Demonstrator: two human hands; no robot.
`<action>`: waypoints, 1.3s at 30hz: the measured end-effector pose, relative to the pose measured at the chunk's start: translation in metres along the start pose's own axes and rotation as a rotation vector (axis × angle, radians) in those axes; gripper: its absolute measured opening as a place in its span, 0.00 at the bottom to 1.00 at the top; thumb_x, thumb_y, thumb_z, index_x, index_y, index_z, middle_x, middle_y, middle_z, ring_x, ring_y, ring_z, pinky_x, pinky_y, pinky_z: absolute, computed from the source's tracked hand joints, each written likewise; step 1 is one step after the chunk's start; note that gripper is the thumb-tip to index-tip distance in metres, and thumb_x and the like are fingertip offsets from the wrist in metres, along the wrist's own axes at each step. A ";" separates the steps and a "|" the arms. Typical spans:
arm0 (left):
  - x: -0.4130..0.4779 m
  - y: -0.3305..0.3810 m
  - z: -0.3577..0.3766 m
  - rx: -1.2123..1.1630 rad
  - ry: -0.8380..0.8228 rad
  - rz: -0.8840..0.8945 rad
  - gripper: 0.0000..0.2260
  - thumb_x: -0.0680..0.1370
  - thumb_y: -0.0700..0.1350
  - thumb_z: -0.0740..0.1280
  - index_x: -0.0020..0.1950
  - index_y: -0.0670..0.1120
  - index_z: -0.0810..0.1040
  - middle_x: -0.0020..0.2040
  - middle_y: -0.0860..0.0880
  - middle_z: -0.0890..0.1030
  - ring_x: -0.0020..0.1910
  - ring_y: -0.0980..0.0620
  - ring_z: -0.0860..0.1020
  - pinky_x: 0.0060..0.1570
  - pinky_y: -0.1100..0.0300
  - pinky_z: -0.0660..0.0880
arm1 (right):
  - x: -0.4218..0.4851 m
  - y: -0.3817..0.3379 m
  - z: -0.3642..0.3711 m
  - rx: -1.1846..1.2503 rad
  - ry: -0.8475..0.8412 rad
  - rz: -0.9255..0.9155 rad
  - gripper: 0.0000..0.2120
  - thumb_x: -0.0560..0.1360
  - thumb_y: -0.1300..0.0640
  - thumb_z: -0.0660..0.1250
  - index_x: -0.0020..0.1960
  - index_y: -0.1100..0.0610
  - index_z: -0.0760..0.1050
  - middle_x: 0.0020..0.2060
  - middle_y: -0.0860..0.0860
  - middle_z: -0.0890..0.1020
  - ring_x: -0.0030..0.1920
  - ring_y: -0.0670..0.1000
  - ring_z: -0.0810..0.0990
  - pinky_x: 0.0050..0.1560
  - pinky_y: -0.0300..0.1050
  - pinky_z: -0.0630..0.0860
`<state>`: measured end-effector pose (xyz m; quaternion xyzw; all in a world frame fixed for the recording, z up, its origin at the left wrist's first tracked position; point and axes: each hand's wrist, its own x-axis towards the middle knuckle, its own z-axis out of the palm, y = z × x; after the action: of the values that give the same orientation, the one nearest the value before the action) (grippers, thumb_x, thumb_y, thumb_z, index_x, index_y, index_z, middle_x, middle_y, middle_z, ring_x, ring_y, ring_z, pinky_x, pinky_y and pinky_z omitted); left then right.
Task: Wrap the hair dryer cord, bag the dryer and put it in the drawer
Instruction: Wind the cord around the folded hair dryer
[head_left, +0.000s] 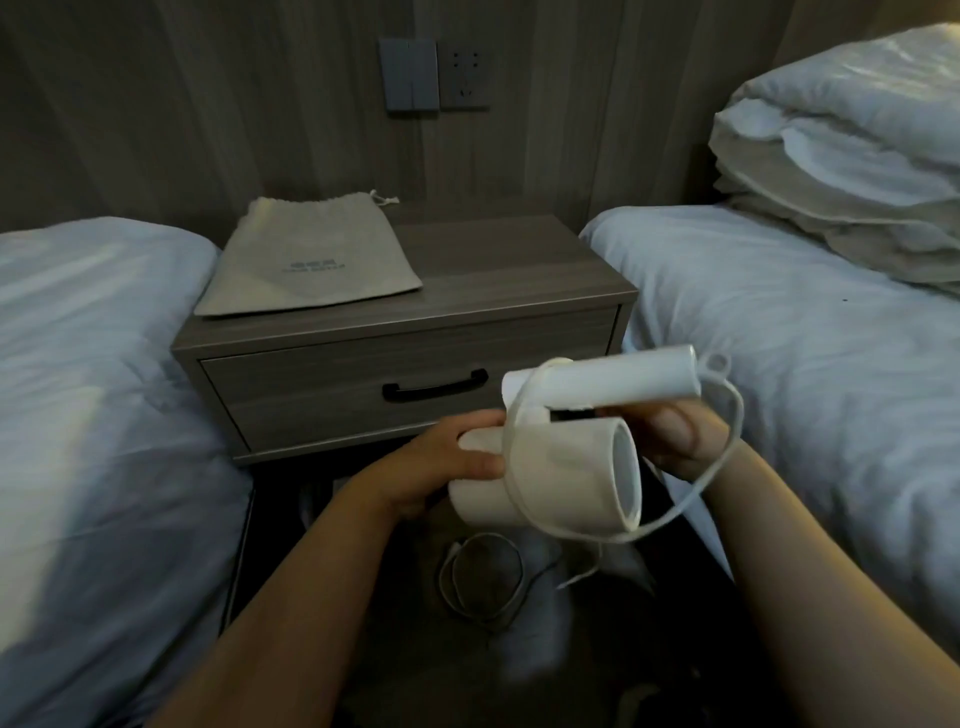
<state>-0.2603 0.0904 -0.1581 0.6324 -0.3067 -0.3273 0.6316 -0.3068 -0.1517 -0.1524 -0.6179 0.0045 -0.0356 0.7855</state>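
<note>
Between your hands, dryer (561, 467): white, mouth toward your right palm.
Left hand (447, 462): you grip the barrel's rear.
Right hand (680, 441): fingers curled under the handle, holding it.
Cord (675, 512): one loop around the dryer, passing your right wrist.
Bag (311, 260): flat on the nightstand (493, 260), beyond your left hand.
Drawer (311, 384): closed, beyond your left hand.

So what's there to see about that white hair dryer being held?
The hair dryer is white, plastic by its look, held in the air before the nightstand. Its handle is folded over the barrel, whose round open end faces right. The left hand grips the barrel's rear; the right hand is under the handle, grip unclear. Its cord loops loosely around it.
</note>
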 end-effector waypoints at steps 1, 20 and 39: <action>0.001 0.000 0.001 -0.067 0.026 0.004 0.39 0.48 0.61 0.80 0.55 0.49 0.77 0.47 0.53 0.84 0.46 0.57 0.81 0.43 0.64 0.77 | 0.000 0.001 0.004 -0.028 0.002 -0.035 0.22 0.57 0.57 0.77 0.47 0.64 0.75 0.35 0.54 0.84 0.36 0.52 0.80 0.45 0.49 0.75; 0.012 0.016 0.014 -0.445 0.583 -0.016 0.14 0.70 0.50 0.70 0.54 0.49 0.79 0.50 0.43 0.83 0.47 0.45 0.82 0.41 0.53 0.79 | -0.014 0.004 0.043 -0.371 -0.063 0.110 0.14 0.78 0.72 0.54 0.58 0.61 0.72 0.30 0.55 0.79 0.18 0.44 0.66 0.21 0.34 0.63; 0.012 0.013 0.012 0.435 1.005 0.202 0.27 0.65 0.51 0.76 0.62 0.50 0.72 0.55 0.54 0.74 0.54 0.56 0.72 0.50 0.62 0.71 | -0.029 -0.015 0.053 -0.594 -0.350 0.414 0.10 0.81 0.63 0.53 0.57 0.61 0.72 0.26 0.56 0.79 0.20 0.46 0.72 0.24 0.35 0.67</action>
<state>-0.2629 0.0736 -0.1451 0.7941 -0.0874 0.1477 0.5831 -0.3334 -0.1015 -0.1266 -0.8008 0.0052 0.2322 0.5520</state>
